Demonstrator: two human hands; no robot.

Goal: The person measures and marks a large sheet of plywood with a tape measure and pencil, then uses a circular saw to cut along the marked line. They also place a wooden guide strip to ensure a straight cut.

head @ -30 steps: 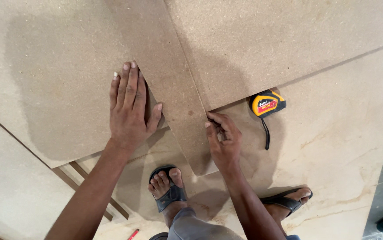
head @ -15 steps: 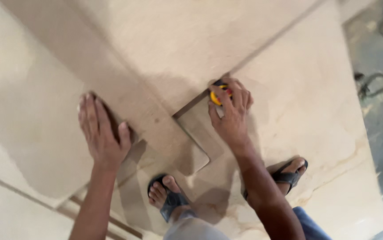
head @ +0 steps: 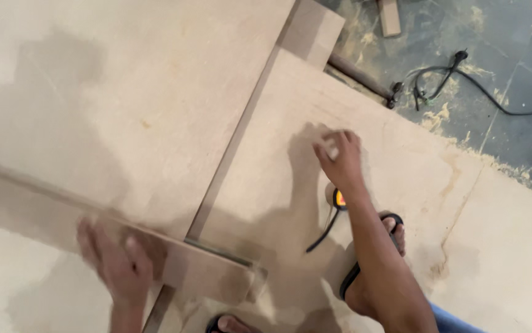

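Gripping board strip [head: 204, 271] near left, left hand [head: 118, 265] blurred over its edge | right hand [head: 340, 157] loosely open on sheet [head: 315, 203], tape measure [head: 337, 197] beneath wrist | strip likely stiff, light; best held by long edges.

The boards [head: 142, 105] are matt, pale pressed wood, smooth and dusty. The far floor [head: 500, 55] is dark, rough concrete strewn with sawdust. The cable [head: 482, 92] looks like black rubber.

dark dusty floor [head: 512, 74] carries stacked pale boards [head: 124, 105]; black cable [head: 482, 86], wood offcut [head: 390, 16] lie on it
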